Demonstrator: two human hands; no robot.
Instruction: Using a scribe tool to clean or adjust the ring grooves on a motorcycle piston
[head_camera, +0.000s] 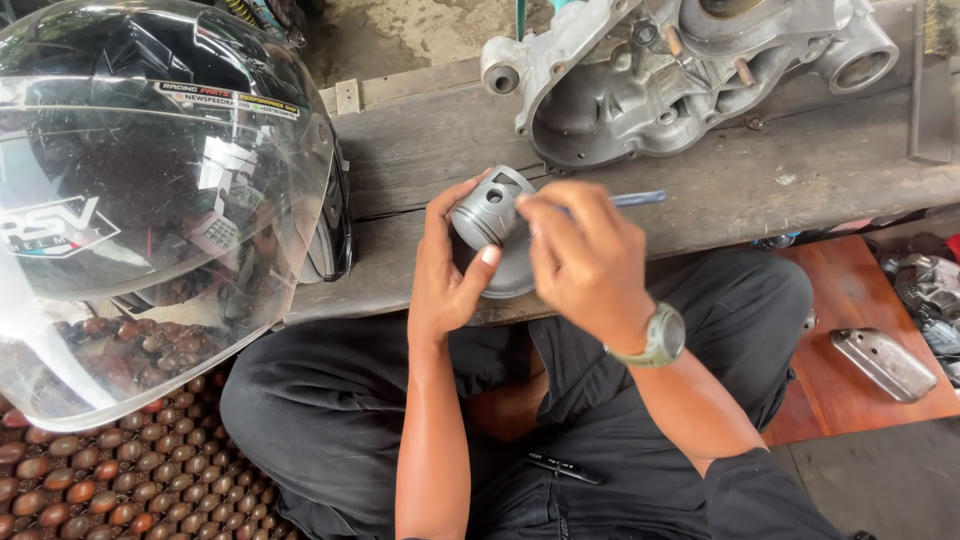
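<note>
Head view looked down on a person seated at a weathered wooden desk (800, 170). The left hand (450, 270) held a small grey metal piston (487, 213) just above the desk's near edge, its grip clamped on the part: fingers curled behind it and the thumb pressed across the lower front. The piston lay tilted, its round pin hole facing the camera. The right hand (585, 262) met it from the right, its grip closed on a thin metal tool (637, 199) whose bluish-grey end stuck out past the fingers; the working tip was hidden behind the knuckles, so where it touched the piston could not be told. A grey wristwatch (662, 336) sat on the right wrist.

Further back on the desk, well apart from the hands, lay a bare aluminium engine crankcase (660, 75) with its open side up. At the left, a black helmet (160, 190) with a clear visor rested partly on the desk and partly over a mat of brown wooden beads (110, 480). At the right, a small metal cover (883, 363) lay on a reddish-brown board (850, 290). The person wore black clothing.
</note>
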